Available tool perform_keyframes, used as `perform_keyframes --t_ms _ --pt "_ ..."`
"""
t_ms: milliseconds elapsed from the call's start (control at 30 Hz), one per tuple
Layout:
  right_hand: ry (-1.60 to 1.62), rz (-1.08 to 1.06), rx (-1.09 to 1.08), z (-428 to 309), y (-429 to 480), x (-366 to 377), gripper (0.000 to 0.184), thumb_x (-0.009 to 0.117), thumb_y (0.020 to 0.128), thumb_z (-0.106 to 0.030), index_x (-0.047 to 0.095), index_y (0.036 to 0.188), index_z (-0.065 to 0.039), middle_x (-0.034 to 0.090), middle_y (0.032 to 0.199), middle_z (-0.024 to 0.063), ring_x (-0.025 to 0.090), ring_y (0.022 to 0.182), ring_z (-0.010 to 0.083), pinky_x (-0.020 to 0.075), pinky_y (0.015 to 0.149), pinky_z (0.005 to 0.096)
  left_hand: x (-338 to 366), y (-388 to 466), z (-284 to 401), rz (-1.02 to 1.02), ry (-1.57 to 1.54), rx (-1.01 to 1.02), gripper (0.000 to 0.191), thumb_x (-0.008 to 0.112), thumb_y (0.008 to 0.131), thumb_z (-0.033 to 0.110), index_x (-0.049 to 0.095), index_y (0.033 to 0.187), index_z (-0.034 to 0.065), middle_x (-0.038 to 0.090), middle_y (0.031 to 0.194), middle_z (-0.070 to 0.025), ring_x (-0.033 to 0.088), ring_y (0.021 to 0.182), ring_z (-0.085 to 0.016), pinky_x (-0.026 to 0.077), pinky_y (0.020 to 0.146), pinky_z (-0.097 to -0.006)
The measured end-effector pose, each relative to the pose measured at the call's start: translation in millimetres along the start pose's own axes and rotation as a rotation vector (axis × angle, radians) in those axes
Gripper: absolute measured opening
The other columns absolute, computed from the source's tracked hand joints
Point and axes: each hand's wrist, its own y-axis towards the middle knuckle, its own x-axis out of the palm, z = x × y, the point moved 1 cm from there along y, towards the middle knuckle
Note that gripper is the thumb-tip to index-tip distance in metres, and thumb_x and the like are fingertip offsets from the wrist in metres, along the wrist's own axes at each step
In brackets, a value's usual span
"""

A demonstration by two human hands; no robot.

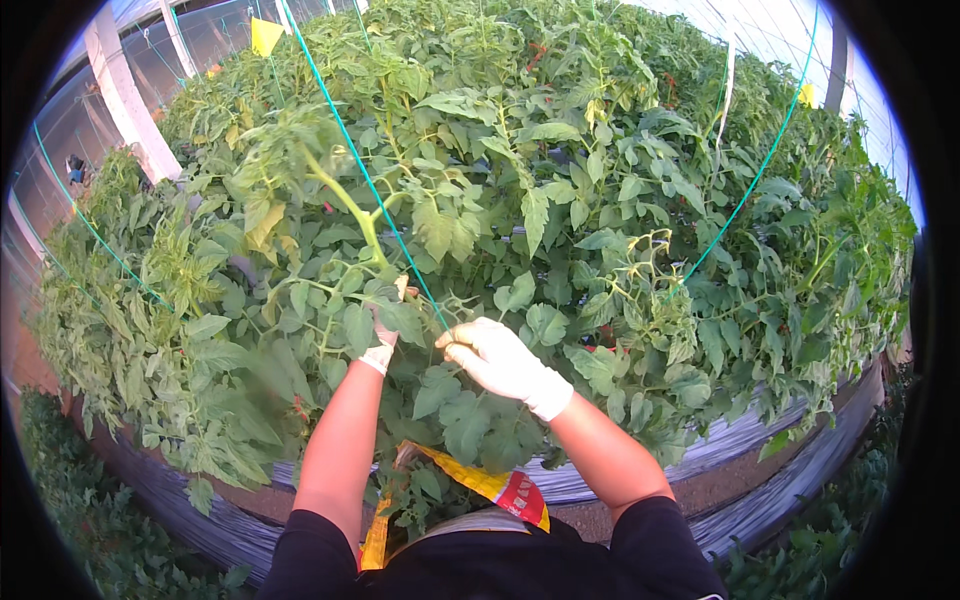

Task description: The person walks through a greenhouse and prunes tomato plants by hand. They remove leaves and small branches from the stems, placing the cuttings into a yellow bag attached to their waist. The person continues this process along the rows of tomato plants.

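Both my hands wear thin white gloves and reach into tomato plants. My right hand (499,360) pinches a taut green twine (367,180) between thumb and forefinger; the twine runs up and to the left. Beside it, my left hand (384,337) is largely hidden behind tomato leaves at the base of a thick pale green tomato stem (346,201), so its fingers cannot be made out. The top of that stem is blurred. In front of my waist hangs an open yellow and red bag (480,480) with cut leaves and shoots inside.
Dense tomato plants (555,135) fill the space ahead. Another green twine (750,187) slants on the right. A pale post (131,97) and a yellow card (266,36) stand at the upper left. Plastic film (720,450) covers the ground by the row. More low plants (105,517) grow at lower left.
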Motion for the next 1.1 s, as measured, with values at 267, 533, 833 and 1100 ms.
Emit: perform_keyframes --t_ms 267,533,833,1100 --pt "0.211 -0.151 0.213 -44.2 14.6 0.8 0.036 0.063 0.089 -0.022 0.065 0.118 -0.001 0.072 0.100 0.0134 0.068 0.094 0.0242 0.0512 0.087 0.0339 61.5 -59.0 29.1 -0.610 0.301 0.259 0.030 0.061 0.093 0.030 0.065 0.103 0.0025 0.069 0.087 -0.0117 0.063 0.074 -0.023 0.049 0.065 -0.0336" --pt "-0.044 -0.160 0.320 -50.7 60.5 -14.4 0.061 0.072 0.084 -0.032 0.054 0.138 -0.009 0.064 0.124 0.0173 0.062 0.113 0.0257 0.0481 0.098 0.0371 72.1 -69.1 78.3 -0.788 0.514 0.608 0.028 0.055 0.093 0.023 0.062 0.110 0.0012 0.068 0.097 -0.0174 0.064 0.090 -0.030 0.050 0.078 -0.0379" --pt "0.422 0.535 0.204 -33.5 49.2 5.0 0.091 0.072 0.085 -0.015 0.016 0.157 -0.006 0.026 0.157 0.0207 0.032 0.143 0.0349 0.0301 0.116 0.0470 50.7 -69.7 93.8 -1.173 0.514 0.303 0.049 0.052 0.085 0.013 0.056 0.132 0.0044 0.066 0.116 -0.0211 0.064 0.106 -0.034 0.048 0.089 -0.0436" --pt "0.329 1.106 -0.251 -41.8 11.0 14.3 0.108 0.081 0.081 -0.038 0.010 0.157 -0.007 0.021 0.159 0.0177 0.023 0.147 0.0359 0.0203 0.120 0.0531 60.9 -89.3 108.0 -1.290 0.460 0.196 0.066 0.057 0.086 0.020 0.042 0.147 0.0026 0.053 0.144 -0.0167 0.055 0.127 -0.029 0.042 0.106 -0.0344"
